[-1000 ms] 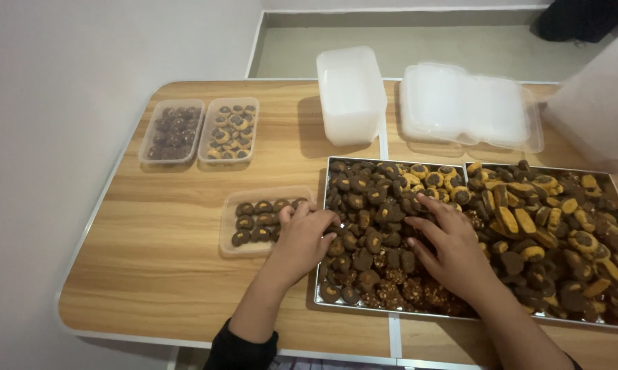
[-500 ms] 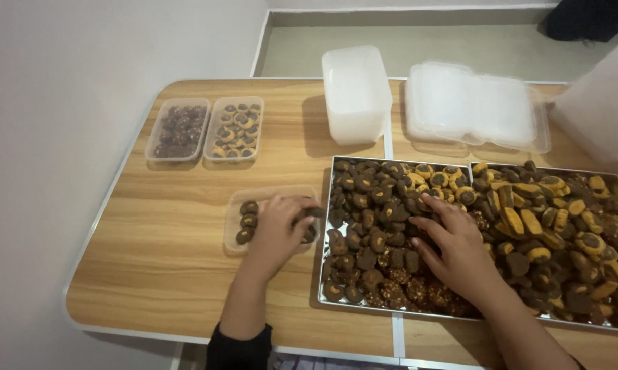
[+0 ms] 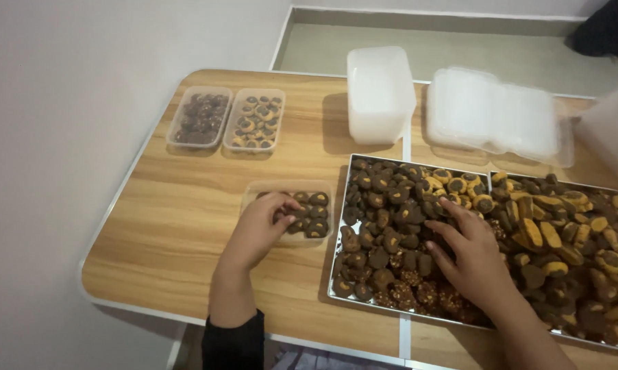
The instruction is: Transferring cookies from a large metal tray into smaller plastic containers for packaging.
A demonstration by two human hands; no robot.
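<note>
Two hands: left hand (image 3: 257,229) pinches into the small tub (image 3: 290,210), right hand (image 3: 475,257) (fingers spread) presses tray cookies (image 3: 384,226).

The table (image 3: 186,226) is pale wood with a streaky grain and a white edge, and the clear plastic tub (image 3: 254,195) on it holds dark brown cookies (image 3: 314,214) with tan centres. At three o'clock the silver metal tray (image 3: 341,243) is heaped with dark chocolate cookies (image 3: 377,226), and yellow-orange ones (image 3: 538,233) striped with brown further right. At twelve o'clock the stacked empty containers (image 3: 379,92) and lids (image 3: 494,116) are milky white, and the sleeve (image 3: 233,342) at six o'clock is black.
</note>
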